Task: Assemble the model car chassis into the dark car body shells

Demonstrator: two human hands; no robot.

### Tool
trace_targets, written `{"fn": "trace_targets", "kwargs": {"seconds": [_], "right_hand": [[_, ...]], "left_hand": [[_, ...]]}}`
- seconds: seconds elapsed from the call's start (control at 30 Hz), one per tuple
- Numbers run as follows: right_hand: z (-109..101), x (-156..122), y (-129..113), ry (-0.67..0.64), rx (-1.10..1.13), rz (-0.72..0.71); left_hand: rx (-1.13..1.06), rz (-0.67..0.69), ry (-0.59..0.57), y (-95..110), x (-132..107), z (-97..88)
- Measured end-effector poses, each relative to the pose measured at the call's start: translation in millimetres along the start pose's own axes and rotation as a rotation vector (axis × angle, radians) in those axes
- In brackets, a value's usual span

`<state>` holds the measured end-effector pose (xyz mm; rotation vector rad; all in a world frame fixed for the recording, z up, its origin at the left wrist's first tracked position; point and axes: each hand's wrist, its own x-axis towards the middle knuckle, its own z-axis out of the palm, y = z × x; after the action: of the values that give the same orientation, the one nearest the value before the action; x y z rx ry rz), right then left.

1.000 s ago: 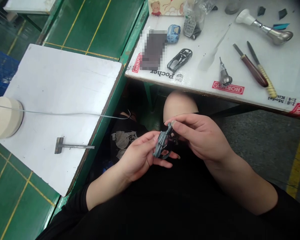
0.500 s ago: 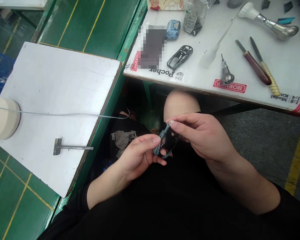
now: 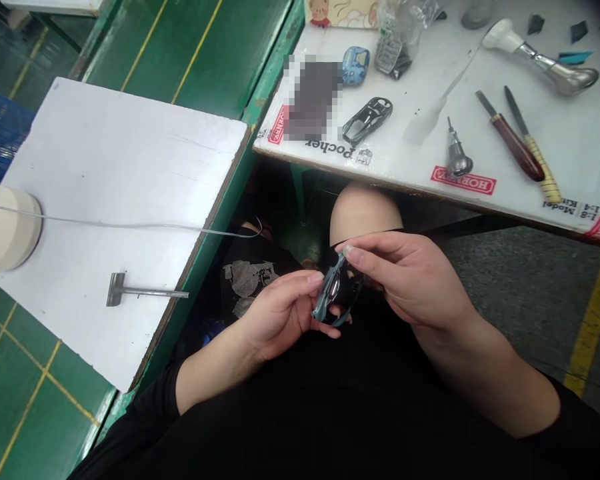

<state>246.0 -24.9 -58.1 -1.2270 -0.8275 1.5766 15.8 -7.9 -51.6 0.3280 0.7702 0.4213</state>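
Above my lap, both hands grip a dark grey-blue model car body shell (image 3: 333, 288), which is tilted on its side with its openings showing. My left hand (image 3: 285, 303) pinches its lower left part between thumb and fingers. The thumb and fingertips of my right hand (image 3: 405, 273) close on the shell's upper end. Part of the shell is hidden by my fingers and hard to tell from the dark clothing behind it. A similar dark car body shell (image 3: 367, 122) lies on the white workbench (image 3: 405, 160) ahead.
On the bench lie a wooden-handled scraper (image 3: 517, 147), a file with a wrapped handle (image 3: 534, 153), a small pin-vise-like tool (image 3: 457, 152), a metal tool with a white knob (image 3: 540, 57), a blue case (image 3: 355, 65) and a plastic bag (image 3: 400, 40). A small hammer (image 3: 116, 289) rests on the left board (image 3: 130, 167).
The view has shifted slightly. The car body shell is turned a little, so more of its side shows. Both hands keep their hold on it.
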Motion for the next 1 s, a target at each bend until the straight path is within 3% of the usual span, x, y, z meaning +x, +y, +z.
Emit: {"fn": "trace_targets", "kwargs": {"seconds": [0.2,0.4,0.8,1.0], "right_hand": [[1.3,1.2,1.8,0.007,-0.029,-0.033],[3.4,-1.1,-1.0,0.044,-0.041,-0.020],[6.3,-4.2,-5.0,0.049,-0.149,-0.086],[15.7,-10.5,-2.6,0.038,-0.314,-0.190]], "left_hand": [[0.028,0.003,0.019,-0.6,-2.2,0.6],[0.111,0.090,0.085,0.6,-5.5,1.2],[0.111,0.114,0.090,-0.8,-4.7,0.3],[0.253,0.347,0.097,-2.7,-6.7,-0.2]]}}
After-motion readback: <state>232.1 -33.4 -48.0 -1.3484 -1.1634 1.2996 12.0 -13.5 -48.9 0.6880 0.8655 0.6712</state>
